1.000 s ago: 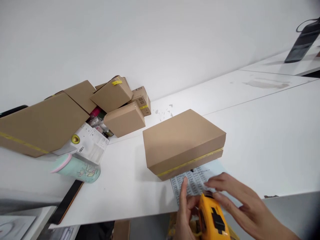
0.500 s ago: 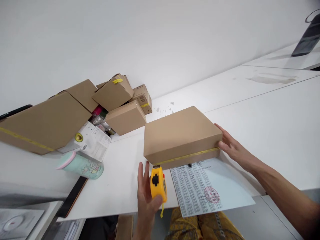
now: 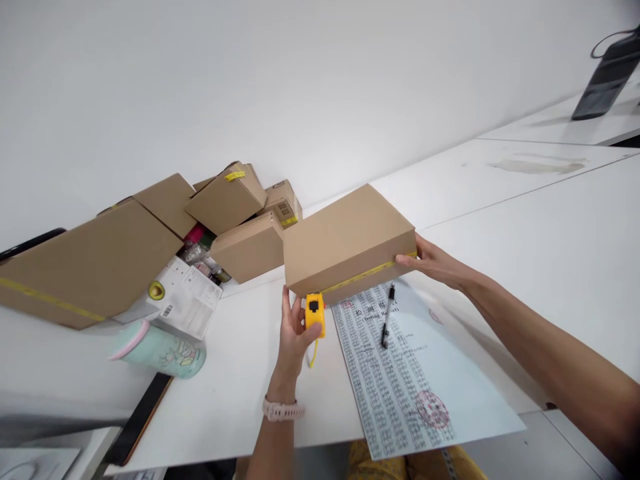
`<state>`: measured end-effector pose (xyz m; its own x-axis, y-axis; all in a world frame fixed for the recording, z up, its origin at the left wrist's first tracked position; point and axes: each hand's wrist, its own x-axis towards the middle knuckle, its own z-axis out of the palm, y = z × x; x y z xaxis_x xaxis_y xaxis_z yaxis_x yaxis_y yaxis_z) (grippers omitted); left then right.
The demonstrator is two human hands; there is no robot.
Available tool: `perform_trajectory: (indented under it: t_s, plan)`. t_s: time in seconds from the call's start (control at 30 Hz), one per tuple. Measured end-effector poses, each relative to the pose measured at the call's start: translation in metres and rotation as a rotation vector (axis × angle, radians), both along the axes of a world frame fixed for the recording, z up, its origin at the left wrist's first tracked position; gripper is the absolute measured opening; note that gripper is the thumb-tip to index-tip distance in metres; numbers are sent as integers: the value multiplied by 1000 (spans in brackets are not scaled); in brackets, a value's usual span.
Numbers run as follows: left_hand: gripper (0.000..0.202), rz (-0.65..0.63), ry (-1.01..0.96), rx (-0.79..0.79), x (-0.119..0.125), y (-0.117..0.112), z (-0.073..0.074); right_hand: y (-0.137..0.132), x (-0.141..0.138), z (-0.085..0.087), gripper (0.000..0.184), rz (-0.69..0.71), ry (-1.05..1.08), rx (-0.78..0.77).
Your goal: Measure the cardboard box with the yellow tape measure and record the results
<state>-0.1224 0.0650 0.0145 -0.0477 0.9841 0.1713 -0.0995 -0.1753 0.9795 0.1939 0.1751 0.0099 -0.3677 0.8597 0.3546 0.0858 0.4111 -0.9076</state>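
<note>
A closed brown cardboard box is held over the white table, with a thin yellow strip along its front side. My right hand grips its right end, thumb on the front side and fingers behind. In my left hand, wrapped by thumb and fingers, is a yellow tape measure by the box's front left corner. A fingertip of that hand touches the corner. From the tape measure hangs a short yellow strap. A printed sheet with red stamps lies below, and a black pen rests on it.
Several cardboard boxes are heaped at the back left. Before them are a white carton and a mint-green tumbler lying tilted. At the far right stands a dark bottle-like object with a loop. The table's front edge is close.
The box has moved away from me and slightly left, uncovering the pen and the sheet's heading. Both hands have moved along with it, and the left now touches its corner.
</note>
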Motion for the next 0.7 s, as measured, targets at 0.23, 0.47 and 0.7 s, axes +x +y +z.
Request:
perform_trajectory:
  t_s: [0.23, 0.47, 0.7]
  plan:
    - [127, 26, 39, -48, 5, 15, -22, 20, 5, -27, 70, 51, 31, -80]
    - [122, 61, 81, -67, 9, 21, -32, 28, 9, -41, 66, -1, -54, -88]
    - [107, 185, 11, 34, 1, 10, -17, -8, 21, -28, 54, -689, -580, -8]
